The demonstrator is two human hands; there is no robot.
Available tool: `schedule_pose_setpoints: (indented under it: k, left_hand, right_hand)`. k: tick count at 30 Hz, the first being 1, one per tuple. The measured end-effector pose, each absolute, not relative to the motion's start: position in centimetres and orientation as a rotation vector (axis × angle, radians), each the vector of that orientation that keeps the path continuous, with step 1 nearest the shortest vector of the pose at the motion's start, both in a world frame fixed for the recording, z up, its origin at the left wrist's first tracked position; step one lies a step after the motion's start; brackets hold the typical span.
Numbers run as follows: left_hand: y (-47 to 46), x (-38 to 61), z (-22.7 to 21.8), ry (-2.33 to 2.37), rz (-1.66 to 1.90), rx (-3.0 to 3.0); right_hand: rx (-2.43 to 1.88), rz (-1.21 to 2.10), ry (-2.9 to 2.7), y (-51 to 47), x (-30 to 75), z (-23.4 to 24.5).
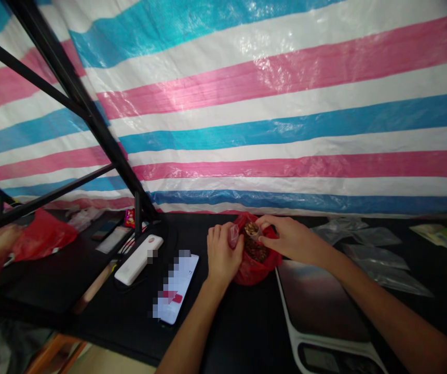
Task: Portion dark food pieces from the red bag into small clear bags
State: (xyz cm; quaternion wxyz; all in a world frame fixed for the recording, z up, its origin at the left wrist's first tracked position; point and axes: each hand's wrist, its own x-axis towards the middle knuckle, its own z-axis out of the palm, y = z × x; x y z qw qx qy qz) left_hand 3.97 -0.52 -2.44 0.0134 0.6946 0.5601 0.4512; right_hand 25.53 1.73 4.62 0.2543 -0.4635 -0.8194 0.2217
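Observation:
A red plastic bag (252,276) stands open on the black table, holding small brown pieces (257,251) that look like nuts or seeds. At its left rim is my left hand (223,254), closed with a crumpled clear plastic bag (233,235) by the fingers. My right hand (285,239) reaches in from the right, thumb and fingers pinching the edge of what looks like a small clear cup (251,228) filled with the brown pieces. Just below my right forearm lies a kitchen scale (320,301), partly covered by that arm.
Left of my arm lie a lit phone (178,291) and a white power bank (139,259) with cables. Flat clear bags (387,267) lie at right. Beyond a black metal frame (110,150), another person's hand (1,244) touches a red bag (46,236). Striped sheeting (285,114) hangs behind.

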Motion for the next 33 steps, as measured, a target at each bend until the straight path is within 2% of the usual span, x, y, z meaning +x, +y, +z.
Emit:
schedule_pose_setpoints:
  k: [9,33]
  left_hand:
    - [-0.6,4.6,-3.1,1.49,1.293,2.006]
    - [-0.6,4.6,-3.0,1.391,1.265,2.04]
  right_hand:
    - [-1.343,0.499,-2.299,0.3,25.0,5.8]
    - [-1.432,0.444,-2.407,0.3,25.3,6.4]
